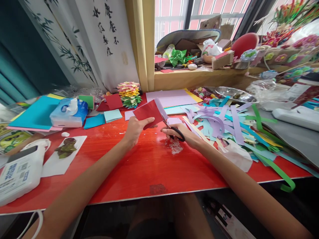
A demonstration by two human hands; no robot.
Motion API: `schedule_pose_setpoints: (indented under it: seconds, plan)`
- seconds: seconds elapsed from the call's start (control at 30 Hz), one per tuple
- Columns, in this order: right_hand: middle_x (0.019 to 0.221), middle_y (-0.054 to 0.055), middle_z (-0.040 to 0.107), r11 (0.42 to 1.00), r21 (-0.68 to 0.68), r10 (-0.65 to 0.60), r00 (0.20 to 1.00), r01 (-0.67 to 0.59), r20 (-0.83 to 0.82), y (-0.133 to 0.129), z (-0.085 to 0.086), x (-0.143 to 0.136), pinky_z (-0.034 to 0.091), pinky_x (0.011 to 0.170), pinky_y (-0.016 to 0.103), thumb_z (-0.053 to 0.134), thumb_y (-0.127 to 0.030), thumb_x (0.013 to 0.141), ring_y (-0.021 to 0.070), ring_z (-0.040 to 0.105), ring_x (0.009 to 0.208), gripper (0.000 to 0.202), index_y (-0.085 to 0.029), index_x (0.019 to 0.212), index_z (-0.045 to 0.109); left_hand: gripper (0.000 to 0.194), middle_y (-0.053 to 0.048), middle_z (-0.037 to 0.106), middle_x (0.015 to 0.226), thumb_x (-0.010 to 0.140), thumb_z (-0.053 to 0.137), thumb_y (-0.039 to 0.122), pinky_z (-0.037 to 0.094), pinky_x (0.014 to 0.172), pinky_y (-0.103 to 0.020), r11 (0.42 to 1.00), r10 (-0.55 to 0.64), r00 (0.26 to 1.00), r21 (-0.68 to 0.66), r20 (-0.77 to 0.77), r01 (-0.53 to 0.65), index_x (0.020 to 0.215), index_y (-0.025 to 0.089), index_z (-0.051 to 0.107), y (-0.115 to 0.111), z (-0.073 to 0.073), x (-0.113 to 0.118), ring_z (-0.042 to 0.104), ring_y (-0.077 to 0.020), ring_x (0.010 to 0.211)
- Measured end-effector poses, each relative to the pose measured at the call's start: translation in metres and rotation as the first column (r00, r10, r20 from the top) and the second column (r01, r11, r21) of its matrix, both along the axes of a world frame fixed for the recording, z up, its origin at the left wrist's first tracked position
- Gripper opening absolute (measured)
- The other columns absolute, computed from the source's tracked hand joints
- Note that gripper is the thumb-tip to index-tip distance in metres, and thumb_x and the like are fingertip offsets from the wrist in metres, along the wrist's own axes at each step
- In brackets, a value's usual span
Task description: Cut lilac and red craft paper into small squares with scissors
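A blue tissue pack point(67, 119) stands on the red bench point(134, 179), behind a white plastic device point(27, 172) and a white sheet point(58, 166) bearing brownish-green leaves point(66, 151). A teal curtain point(22, 49) hangs beside a bamboo-patterned calligraphy hanging point(84, 30). Crumpled green paper point(177, 57) lies on the windowsill point(169, 79).

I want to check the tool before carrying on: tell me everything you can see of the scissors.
The scissors have black handles that look like plastic and slim blades that look like metal. The right hand grips the handles, above the red table. The blades slant away and to the left, reaching the right edge of the red and purple paper. How far the blades are open is too small to tell.
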State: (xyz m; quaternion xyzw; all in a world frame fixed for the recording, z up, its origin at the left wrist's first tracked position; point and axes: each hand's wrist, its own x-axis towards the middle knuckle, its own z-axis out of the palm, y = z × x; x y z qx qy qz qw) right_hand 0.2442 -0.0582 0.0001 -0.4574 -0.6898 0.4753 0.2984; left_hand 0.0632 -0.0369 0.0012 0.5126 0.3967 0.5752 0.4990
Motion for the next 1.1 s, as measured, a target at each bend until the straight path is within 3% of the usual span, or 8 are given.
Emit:
schedule_pose_setpoints:
  seconds: [0.43,0.53,0.67,0.8,0.9,1.0,1.1]
  plan:
    - [0.05,-0.002,0.048,1.0,0.019,-0.005,0.999,0.005,-0.048,-0.002,-0.002,-0.003,0.029,0.045,0.025,0.055,-0.052,0.075,0.0082,0.041,0.044,0.04,-0.017,0.055,0.051,0.017,-0.005,0.067,0.062,0.06,0.072,0.025,0.054,0.066,-0.034,1.0,-0.011,0.999,0.01,-0.03,0.011,0.064,0.01,0.065,0.002,-0.002,-0.004,0.067,-0.0231,0.062]
    - [0.061,0.001,0.054,1.0,0.002,-0.001,0.992,0.001,-0.126,-0.002,-0.005,-0.005,0.031,0.044,0.024,0.055,-0.05,0.075,0.0095,0.047,0.05,0.034,-0.017,0.07,0.057,0.019,-0.005,0.068,0.065,0.059,0.073,0.026,0.055,0.066,-0.034,1.0,0.015,0.999,-0.004,0.044,-0.015,0.066,0.01,0.065,0.003,-0.004,-0.003,0.067,-0.0222,0.063]
    - [0.073,0.001,0.057,0.987,0.079,-0.099,0.92,0.139,-0.379,0.001,-0.011,-0.008,0.037,0.045,0.023,0.06,-0.044,0.074,0.0109,0.051,0.057,0.034,-0.018,0.096,0.055,0.02,-0.004,0.068,0.066,0.058,0.074,0.026,0.055,0.067,-0.034,0.999,0.023,0.993,-0.049,0.119,-0.017,0.067,0.01,0.066,-0.004,-0.007,0.006,0.065,-0.0183,0.058]
    - [0.065,-0.003,0.053,0.954,0.148,-0.158,0.86,0.259,-0.485,0.001,-0.014,-0.008,0.034,0.047,0.023,0.061,-0.038,0.074,0.0085,0.046,0.052,0.031,-0.019,0.098,0.054,0.024,-0.005,0.069,0.075,0.057,0.074,0.027,0.055,0.068,-0.037,0.998,-0.025,0.988,-0.061,0.153,0.035,0.075,0.01,0.068,-0.019,-0.012,0.021,0.065,-0.0186,0.064]
    - [0.065,-0.004,0.049,0.946,0.161,-0.162,0.841,0.281,-0.517,0.001,-0.015,-0.007,0.034,0.05,0.022,0.063,-0.03,0.072,0.0082,0.045,0.056,0.025,-0.019,0.094,0.055,0.027,-0.007,0.069,0.084,0.058,0.073,0.025,0.055,0.068,-0.037,0.995,-0.06,0.989,-0.073,0.134,0.07,0.08,0.011,0.068,-0.024,-0.015,0.026,0.065,-0.0201,0.07]
    - [0.068,-0.003,0.051,0.958,0.145,-0.144,0.851,0.248,-0.505,0.003,-0.013,-0.005,0.037,0.056,0.024,0.063,-0.026,0.07,0.0095,0.046,0.061,0.024,-0.019,0.093,0.057,0.027,-0.008,0.069,0.086,0.059,0.073,0.023,0.055,0.066,-0.035,0.974,-0.178,0.982,-0.13,0.062,0.185,0.083,0.012,0.068,-0.015,-0.015,0.017,0.064,-0.0195,0.069]
    - [0.072,-0.002,0.053,0.974,0.106,-0.128,0.874,0.2,-0.468,0.005,-0.008,-0.002,0.039,0.06,0.026,0.062,-0.024,0.069,0.0104,0.047,0.063,0.025,-0.018,0.093,0.058,0.027,-0.009,0.07,0.083,0.06,0.072,0.023,0.053,0.062,-0.03,0.878,-0.433,0.899,-0.255,-0.068,0.405,0.085,0.014,0.068,0.003,-0.01,-0.005,0.064,-0.0184,0.065]
